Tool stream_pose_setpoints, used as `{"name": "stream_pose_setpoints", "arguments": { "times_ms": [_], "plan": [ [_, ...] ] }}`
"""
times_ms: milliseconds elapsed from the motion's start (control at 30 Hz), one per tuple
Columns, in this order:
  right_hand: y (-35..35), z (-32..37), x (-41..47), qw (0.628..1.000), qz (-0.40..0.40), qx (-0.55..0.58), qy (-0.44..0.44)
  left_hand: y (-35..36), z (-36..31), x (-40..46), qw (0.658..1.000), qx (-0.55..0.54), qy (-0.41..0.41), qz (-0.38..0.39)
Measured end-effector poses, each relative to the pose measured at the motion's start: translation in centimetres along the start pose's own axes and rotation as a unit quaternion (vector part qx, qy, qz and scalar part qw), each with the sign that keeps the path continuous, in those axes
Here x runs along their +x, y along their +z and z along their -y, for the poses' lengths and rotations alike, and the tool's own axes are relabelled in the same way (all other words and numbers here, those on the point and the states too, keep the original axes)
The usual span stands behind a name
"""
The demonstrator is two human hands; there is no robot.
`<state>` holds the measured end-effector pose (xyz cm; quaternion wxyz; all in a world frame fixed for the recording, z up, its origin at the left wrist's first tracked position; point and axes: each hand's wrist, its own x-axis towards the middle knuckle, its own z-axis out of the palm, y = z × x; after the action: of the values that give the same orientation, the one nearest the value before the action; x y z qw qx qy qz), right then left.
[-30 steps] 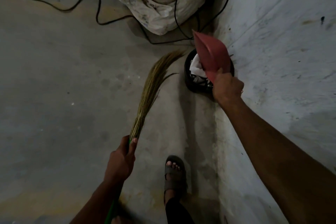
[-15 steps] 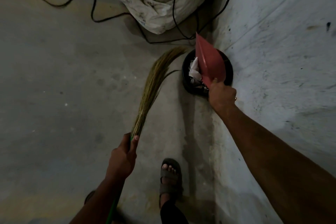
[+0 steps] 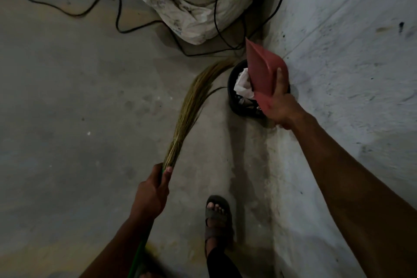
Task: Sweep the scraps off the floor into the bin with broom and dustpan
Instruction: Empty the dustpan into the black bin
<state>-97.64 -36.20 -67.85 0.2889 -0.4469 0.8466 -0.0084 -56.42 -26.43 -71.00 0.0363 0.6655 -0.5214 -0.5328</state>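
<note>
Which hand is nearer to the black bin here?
Right. The right hand grips the red dustpan directly over the bin; the left hand grips the broom, well back from it.

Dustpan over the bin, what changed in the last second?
The right hand shifted its grip: fingers now lie up the red dustpan's back. The dustpan stays tipped over the black bin; the left hand keeps holding the broom.

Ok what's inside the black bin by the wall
Crumpled white paper shows in the black bin, with some dark scraps below it, too dim to identify. The red dustpan, gripped by the right hand, covers the bin's right side.
</note>
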Motion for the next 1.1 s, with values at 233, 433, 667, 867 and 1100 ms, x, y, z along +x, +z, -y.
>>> {"name": "stream_pose_setpoints", "arguments": {
  "times_ms": [233, 433, 667, 867, 1100],
  "plan": [
    [-0.1, 1.4, 0.5, 0.998, -0.024, -0.056, -0.028, -0.3, 0.8, -0.8, 1.0, -0.006, -0.001, 0.005],
    [0.7, 2.7, 0.8, 0.995, -0.04, -0.082, -0.041, -0.3, 1.4, -1.6, 0.999, -0.05, -0.012, 0.005],
    [-1.1, 3.1, -1.3, 0.988, -0.147, -0.049, -0.018, -1.1, 1.8, -2.2, 0.997, -0.072, -0.017, 0.005],
    [-2.0, 4.8, -3.8, 0.976, -0.208, -0.038, -0.045, -1.4, 2.1, -1.7, 0.996, -0.08, -0.029, -0.002],
    [2.6, 5.5, -2.7, 0.984, -0.157, -0.056, -0.063, -0.7, 2.1, -0.7, 0.996, -0.086, -0.029, 0.0]
  ]
}}
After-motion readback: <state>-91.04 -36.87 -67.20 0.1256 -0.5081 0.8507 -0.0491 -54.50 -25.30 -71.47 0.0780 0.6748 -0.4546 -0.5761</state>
